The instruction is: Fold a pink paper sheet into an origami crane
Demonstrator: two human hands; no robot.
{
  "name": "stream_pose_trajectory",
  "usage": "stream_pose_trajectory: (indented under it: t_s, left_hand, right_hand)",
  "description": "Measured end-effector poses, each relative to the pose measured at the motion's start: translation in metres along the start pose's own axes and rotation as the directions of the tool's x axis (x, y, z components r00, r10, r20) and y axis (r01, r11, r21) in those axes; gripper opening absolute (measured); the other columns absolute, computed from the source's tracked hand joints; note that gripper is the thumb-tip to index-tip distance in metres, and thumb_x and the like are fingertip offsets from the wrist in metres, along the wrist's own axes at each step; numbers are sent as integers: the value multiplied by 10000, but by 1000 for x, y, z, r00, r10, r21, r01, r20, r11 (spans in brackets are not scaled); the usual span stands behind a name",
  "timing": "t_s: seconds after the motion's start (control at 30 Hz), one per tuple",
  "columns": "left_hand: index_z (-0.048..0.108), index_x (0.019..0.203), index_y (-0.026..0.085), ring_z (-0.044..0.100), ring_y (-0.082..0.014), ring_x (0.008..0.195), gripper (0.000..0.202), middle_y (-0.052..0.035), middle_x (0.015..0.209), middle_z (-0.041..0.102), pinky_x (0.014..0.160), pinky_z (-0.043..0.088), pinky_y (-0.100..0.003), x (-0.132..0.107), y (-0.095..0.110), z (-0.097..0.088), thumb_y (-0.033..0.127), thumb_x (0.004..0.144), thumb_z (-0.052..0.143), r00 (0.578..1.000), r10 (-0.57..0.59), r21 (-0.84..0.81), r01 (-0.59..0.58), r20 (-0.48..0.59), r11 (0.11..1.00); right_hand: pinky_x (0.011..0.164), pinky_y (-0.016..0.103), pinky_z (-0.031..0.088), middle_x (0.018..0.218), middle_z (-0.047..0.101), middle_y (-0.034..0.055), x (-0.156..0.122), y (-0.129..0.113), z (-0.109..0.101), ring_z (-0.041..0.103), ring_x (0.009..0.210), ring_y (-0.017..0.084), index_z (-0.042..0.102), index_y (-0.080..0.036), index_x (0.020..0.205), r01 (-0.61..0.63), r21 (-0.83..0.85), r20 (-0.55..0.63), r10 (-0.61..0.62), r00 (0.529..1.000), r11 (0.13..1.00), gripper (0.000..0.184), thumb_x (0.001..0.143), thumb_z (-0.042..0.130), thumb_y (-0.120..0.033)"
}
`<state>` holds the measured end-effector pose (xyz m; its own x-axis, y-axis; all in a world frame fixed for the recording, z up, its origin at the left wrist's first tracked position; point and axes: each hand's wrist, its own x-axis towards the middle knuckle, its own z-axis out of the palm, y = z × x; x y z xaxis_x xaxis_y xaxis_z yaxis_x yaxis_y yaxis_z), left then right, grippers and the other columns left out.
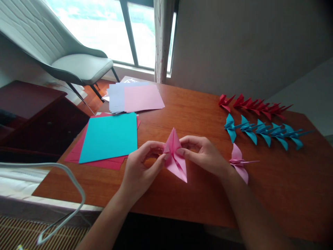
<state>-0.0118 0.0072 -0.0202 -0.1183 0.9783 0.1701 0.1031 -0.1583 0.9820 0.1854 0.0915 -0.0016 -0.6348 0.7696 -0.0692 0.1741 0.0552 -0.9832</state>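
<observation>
Between my two hands is a pink folded origami paper (173, 149), a long diamond with points at top and bottom and a crease down its middle. My left hand (142, 166) pinches its left edge between thumb and fingers. On the opposite edge, my right hand (204, 152) grips it, thumb on the front face and fingers behind. The paper is held above the table's front part. To the right of my right hand lies a finished pink paper crane (238, 161), partly covered by my forearm.
Blue paper cranes (262, 130) and red paper cranes (255, 106) stand in rows on the wooden table (182, 111). At left lie turquoise paper (109, 137) over red sheets (75, 151), with pink sheets (143, 97) behind. A chair (80, 66) stands by the window.
</observation>
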Motion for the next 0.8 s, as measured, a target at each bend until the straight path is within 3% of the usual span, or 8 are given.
stream_pose_trajectory:
  t_s: [0.1,0.2,0.43,0.6,0.7,0.8]
  left_hand:
    - [585,1080,221,717,-133,809,270,-7,1012,699,706,587,-224,0,0,1,244,873,756,997,-68,-49,66,-29,997]
    - [601,1082,212,709,-149,785,246,-2,887,713,684,567,-230,1,3,1,258,883,738,993,-111,-30,113,39,993]
    - [664,888,191,630,-121,669,166,3,782,691,583,494,-202,2,5,2,264,818,795,978,-168,35,165,125,986]
    - [504,818,209,608,-106,637,360,44,735,637,555,471,-189,3,5,5,299,753,846,977,-201,-33,204,76,978]
    - [510,789,199,569,-91,605,339,48,712,600,541,459,-185,3,4,4,294,766,834,968,-208,-8,211,143,977]
    - [525,761,190,539,-82,604,293,44,697,576,545,449,-178,1,2,2,251,798,808,961,-193,21,193,197,981]
  right_hand:
    - [775,300,513,957,767,36,0,-4,1,676,858,182,760,-209,975,18,-84,27,-16,1000,996,233,887,723,-422]
    - [756,294,506,940,756,36,-1,-4,2,660,835,177,756,-198,982,27,-92,67,-21,998,995,261,888,720,-440]
    - [670,270,452,885,711,27,-2,-3,4,594,759,151,733,-186,945,4,-56,123,3,992,998,310,891,705,-490]
    - [559,251,328,686,548,-29,-1,2,9,453,632,106,669,-176,793,21,-107,133,-7,991,994,379,887,690,-542]
    - [541,251,286,654,455,-51,-1,5,11,388,611,92,579,-180,714,38,-97,144,-24,989,995,409,867,717,-533]
    - [546,255,296,657,461,-47,0,5,11,396,616,98,564,-186,710,45,-105,117,-32,993,993,387,872,721,-501]
